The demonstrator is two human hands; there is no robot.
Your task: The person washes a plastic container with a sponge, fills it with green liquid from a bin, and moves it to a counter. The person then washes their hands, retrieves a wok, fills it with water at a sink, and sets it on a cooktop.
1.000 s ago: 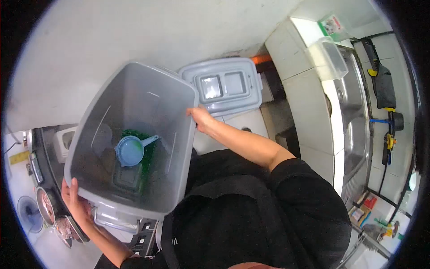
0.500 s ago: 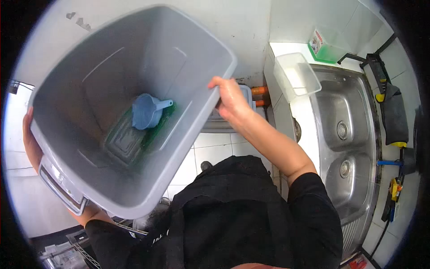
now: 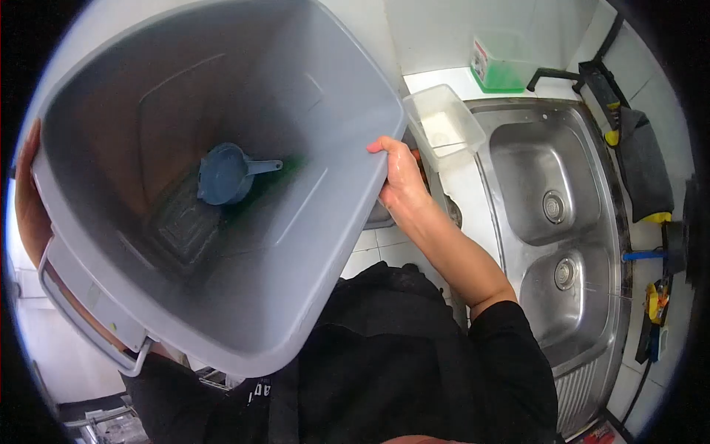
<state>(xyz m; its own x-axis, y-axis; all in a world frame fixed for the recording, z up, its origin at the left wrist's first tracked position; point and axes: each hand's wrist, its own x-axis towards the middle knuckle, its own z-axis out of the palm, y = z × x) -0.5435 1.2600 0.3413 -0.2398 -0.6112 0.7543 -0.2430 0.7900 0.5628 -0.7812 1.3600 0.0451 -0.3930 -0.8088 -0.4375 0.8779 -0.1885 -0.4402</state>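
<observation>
Inside the grey bin (image 3: 325,214) lies a blue dipper (image 3: 224,175). The right grip (image 3: 399,172) curls closed over its rim; the left grip (image 3: 29,185) cups the opposite side.

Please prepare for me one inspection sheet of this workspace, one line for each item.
Surface: white counter beside a steel double sink; tiled floor below.
Job's things: large grey bin, tilted, its opening facing the camera; blue dipper inside, beside something green, unclear what.
Clutter: translucent container and green-based container on the counter.
Hands: right hand grips the bin's rim; left hand is against its outer side, grip partly hidden.
Cables: nothing seen that is surely a cable.
Surroundings: dark tools with yellow parts hang by the wall, right of the sink.
</observation>
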